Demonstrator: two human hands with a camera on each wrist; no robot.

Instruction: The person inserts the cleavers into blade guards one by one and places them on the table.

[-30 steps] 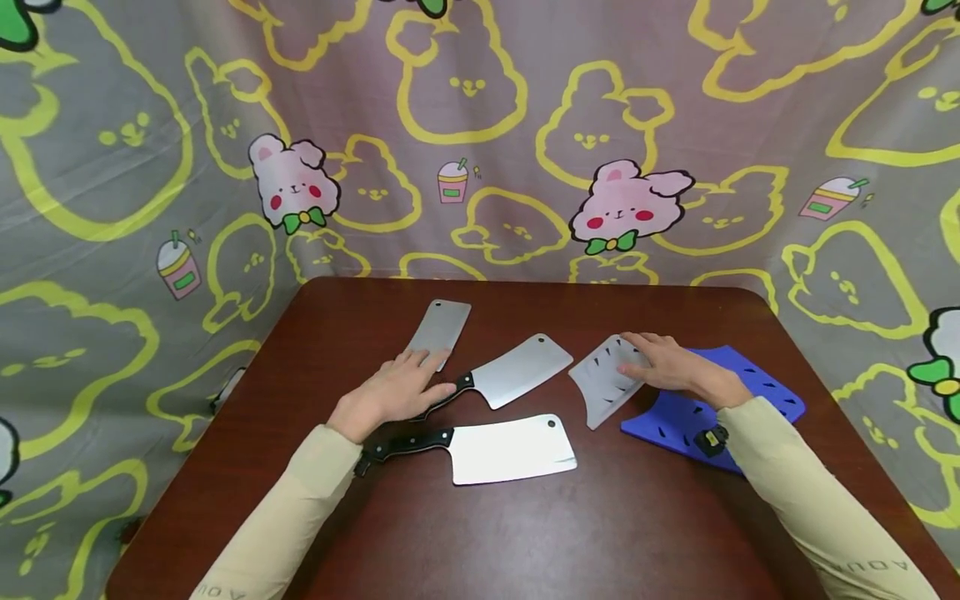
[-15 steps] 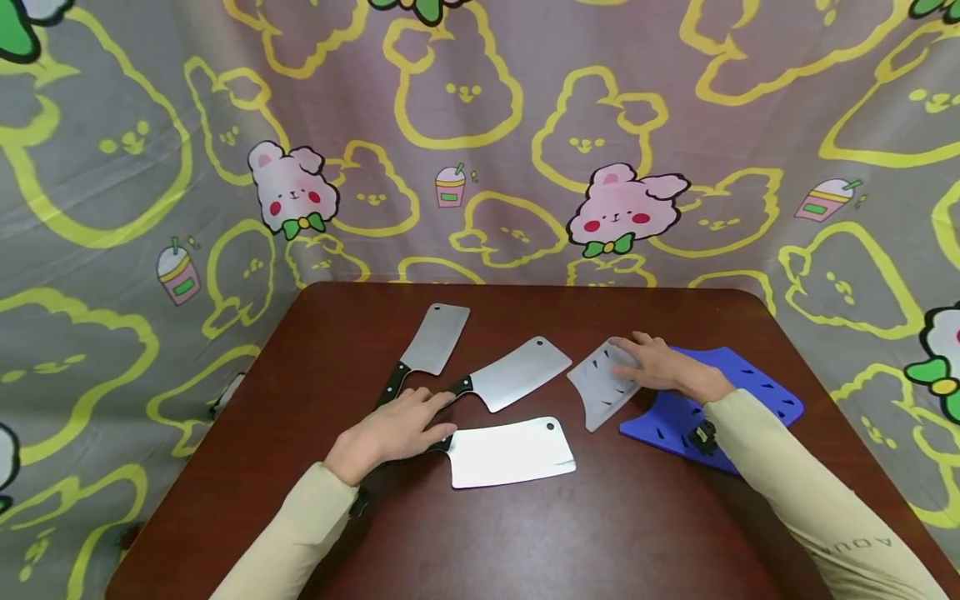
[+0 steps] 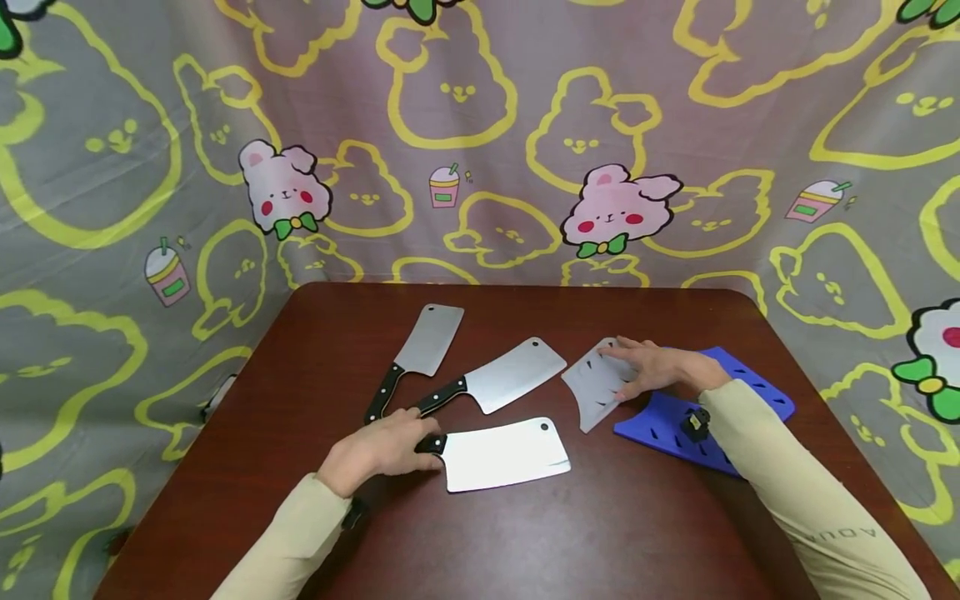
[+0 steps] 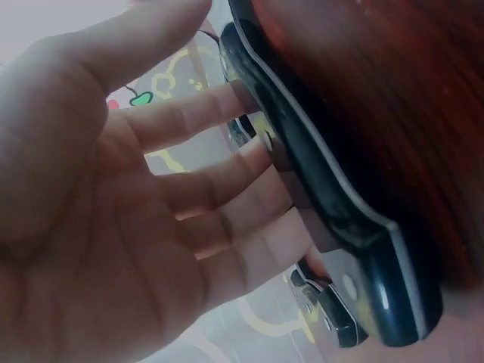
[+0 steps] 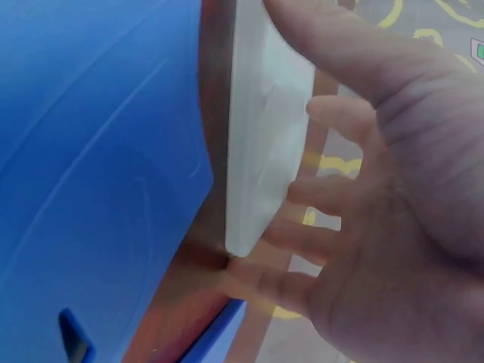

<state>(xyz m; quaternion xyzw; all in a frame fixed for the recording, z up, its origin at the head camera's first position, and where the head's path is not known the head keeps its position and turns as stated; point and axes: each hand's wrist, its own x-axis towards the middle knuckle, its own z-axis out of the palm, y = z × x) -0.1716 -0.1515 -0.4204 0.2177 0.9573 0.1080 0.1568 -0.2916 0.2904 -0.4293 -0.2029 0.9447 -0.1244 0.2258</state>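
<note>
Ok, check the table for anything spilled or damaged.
Nothing looks spilled or broken. One oddity: in the head view, the nearest cleaver has a faint streak by its blade's lower right corner, unlike the glare around it; scratch or reflection, I cannot tell.

A dark brown table (image 3: 637, 525) bears three cleavers (image 3: 506, 457), a pale slotted piece (image 3: 592, 390) and blue slotted plastic (image 3: 665, 420).
</note>
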